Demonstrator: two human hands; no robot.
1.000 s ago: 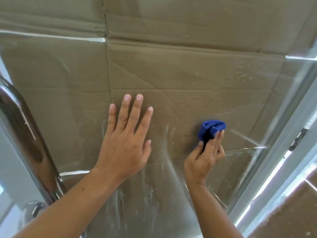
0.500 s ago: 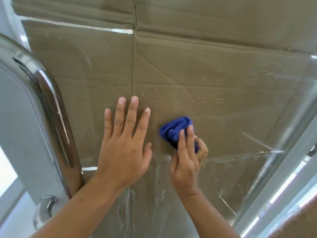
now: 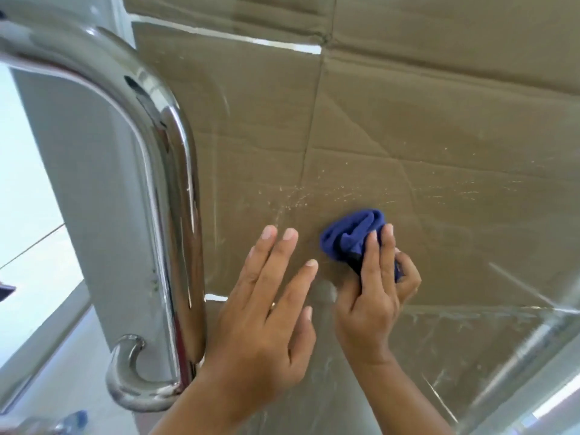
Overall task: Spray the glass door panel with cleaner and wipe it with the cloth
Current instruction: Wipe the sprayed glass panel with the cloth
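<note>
The glass door panel (image 3: 439, 127) fills the view, with brown cardboard behind it and streaks and small specks on its surface. My left hand (image 3: 266, 312) lies flat against the glass with fingers straight and spread. Just to its right, my right hand (image 3: 373, 293) grips a bunched blue cloth (image 3: 351, 233) and presses it on the glass below the speckled patch. The cloth's lower part is hidden under my fingers. No spray bottle can be identified.
A curved chrome door handle (image 3: 175, 189) stands close to the left of my left hand, fixed to a grey frame strip (image 3: 94, 183). A light metal frame edge (image 3: 539, 387) runs along the lower right. A small blurred blue object (image 3: 73, 419) shows at the bottom left.
My right hand has wiped the blue cloth leftward across the glass, ending close beside my left hand. The view has swung left, bringing the chrome handle far into frame. My left hand stays flat.
</note>
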